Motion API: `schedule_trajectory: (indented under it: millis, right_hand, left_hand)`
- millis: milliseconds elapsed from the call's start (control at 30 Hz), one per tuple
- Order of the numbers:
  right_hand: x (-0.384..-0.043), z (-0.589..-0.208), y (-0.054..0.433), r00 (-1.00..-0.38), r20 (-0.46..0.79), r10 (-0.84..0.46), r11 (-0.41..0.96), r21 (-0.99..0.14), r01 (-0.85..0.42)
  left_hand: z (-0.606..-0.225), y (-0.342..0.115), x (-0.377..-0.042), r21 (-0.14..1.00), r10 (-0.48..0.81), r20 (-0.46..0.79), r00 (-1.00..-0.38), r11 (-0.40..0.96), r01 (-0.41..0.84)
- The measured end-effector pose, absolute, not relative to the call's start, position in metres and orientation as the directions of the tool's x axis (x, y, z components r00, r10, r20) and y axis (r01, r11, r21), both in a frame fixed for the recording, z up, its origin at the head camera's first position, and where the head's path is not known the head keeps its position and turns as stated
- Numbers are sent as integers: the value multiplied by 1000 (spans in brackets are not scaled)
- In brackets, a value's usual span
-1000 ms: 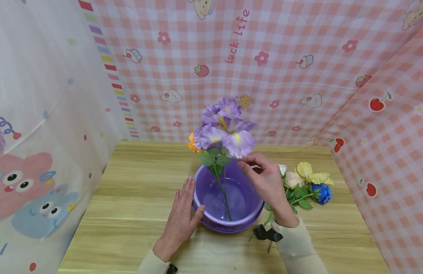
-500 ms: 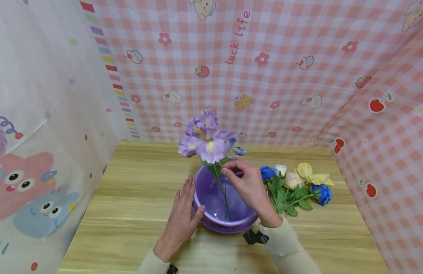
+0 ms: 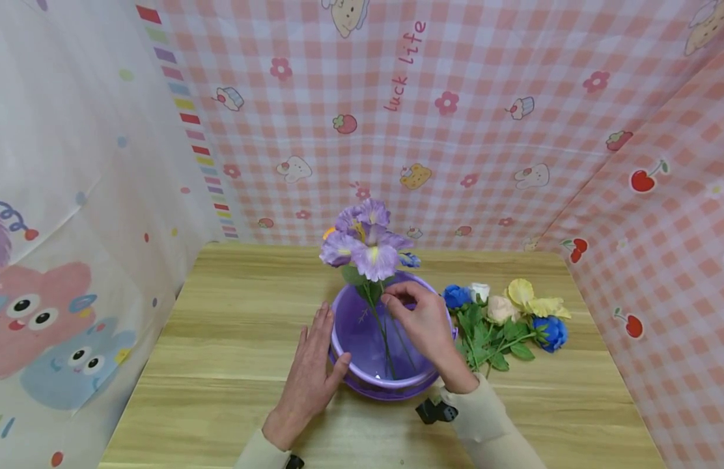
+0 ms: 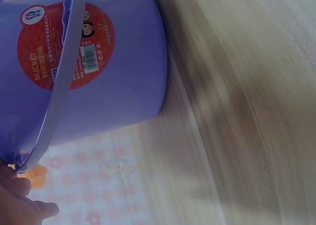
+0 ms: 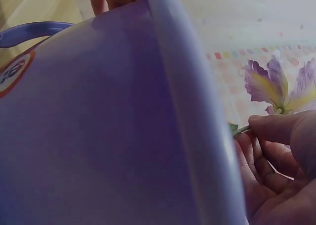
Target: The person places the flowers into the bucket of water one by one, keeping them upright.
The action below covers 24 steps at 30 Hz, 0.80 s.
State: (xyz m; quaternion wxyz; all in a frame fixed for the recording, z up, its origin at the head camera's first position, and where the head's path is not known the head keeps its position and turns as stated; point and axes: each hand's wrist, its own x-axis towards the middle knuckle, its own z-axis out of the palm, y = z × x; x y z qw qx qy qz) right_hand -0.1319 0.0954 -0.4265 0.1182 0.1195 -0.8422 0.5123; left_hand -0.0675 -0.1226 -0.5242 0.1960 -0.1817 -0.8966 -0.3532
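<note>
Purple flower (image 3: 376,255), above right hand (image 3: 423,319), stem (image 5: 243,130) pinched

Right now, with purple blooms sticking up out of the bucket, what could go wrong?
The purple blooms stand well above the bucket, so they might flop over if the right hand releases the stem. The bucket could shift if nudged, since the left hand touches only one side. The right sleeve might brush the loose flowers nearby.

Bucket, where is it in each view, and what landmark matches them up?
Head: bucket, lower middle.
Left wrist: upper left, running off the edge.
Right wrist: large, across the left and centre.
Shared landmark: the left hand, left of the bucket in head, lower left corner in left wrist, top edge in right wrist.
</note>
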Motion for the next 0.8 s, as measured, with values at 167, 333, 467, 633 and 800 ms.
schedule_trajectory:
  millis: [167, 333, 467, 633, 800]
  right_hand:
    - [-133, -428, 98, -945, 323, -53, 447, -839, -311]
    - [-135, -429, 94, -931, 351, -102, 484, -800, -355]
    - [-138, -432, 89, -912, 383, -149, 545, -737, -399]
    - [-137, -437, 83, -921, 338, -193, 615, -690, -382]
    - [-138, -440, 79, -933, 282, -222, 663, -659, -356]
  left_hand:
    - [-524, -123, -67, 561, 184, 479, -858, 688, 461]
    - [-524, -122, -68, 561, 188, 477, -859, 687, 462]
    - [-523, -122, -68, 560, 188, 479, -858, 688, 463]
    - [-523, -122, -68, 539, 178, 503, -846, 701, 468]
    - [-526, -121, -68, 509, 162, 533, -830, 722, 468]
